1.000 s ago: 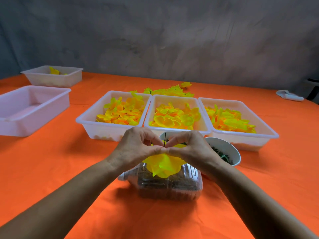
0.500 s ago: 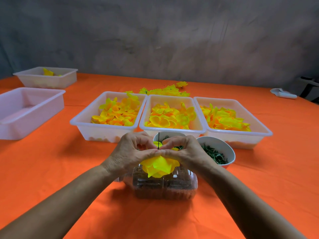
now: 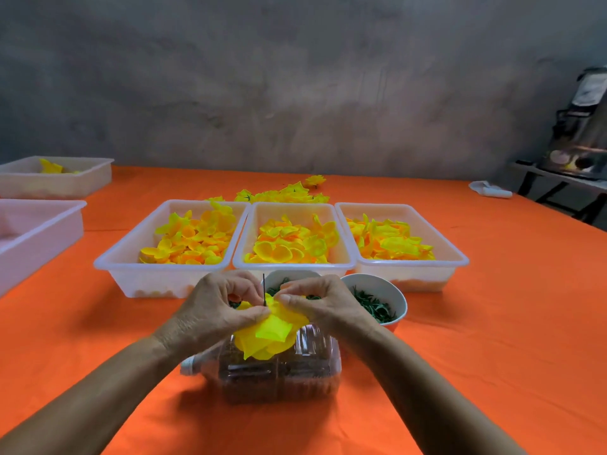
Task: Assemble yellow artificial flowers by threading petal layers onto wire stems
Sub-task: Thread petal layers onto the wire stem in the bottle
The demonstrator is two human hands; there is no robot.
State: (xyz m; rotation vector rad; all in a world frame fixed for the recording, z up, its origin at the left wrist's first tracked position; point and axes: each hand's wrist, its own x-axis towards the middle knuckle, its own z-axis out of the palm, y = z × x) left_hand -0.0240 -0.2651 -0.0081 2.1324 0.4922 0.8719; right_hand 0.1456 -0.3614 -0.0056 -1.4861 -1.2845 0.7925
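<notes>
While both forearms reach in from 7 and 5 o'clock, the left hand (image 3: 216,310) and the right hand (image 3: 323,305) meet at centre frame, fingers curled and pinching the yellow flower (image 3: 269,336) between thumbs and forefingers. The thin dark wire stem (image 3: 263,289) pokes straight up between the two hands, with the petal layers bunched below it and hanging toward the viewer, above a clear plastic bottle (image 3: 279,369) lying on its side.

Against the frame half a second ago, the thumbs have dropped lower onto the petals and more of the stem shows above them. The view has also swung, so a metal stand (image 3: 578,139) now shows at 3 o'clock.

The desk (image 3: 492,323) wears an orange cloth. At 12 o'clock from the hands sit three white trays side by side: left tray (image 3: 131,257), middle tray (image 3: 292,266), right tray (image 3: 453,261), each holding yellow-orange petals. Just behind the hands are two white bowls (image 3: 394,290) with green pieces. Finished blooms (image 3: 285,195) lie beyond the trays. Two more trays (image 3: 65,185) sit at 10 o'clock. A grey wall (image 3: 295,77) backs it all.
</notes>
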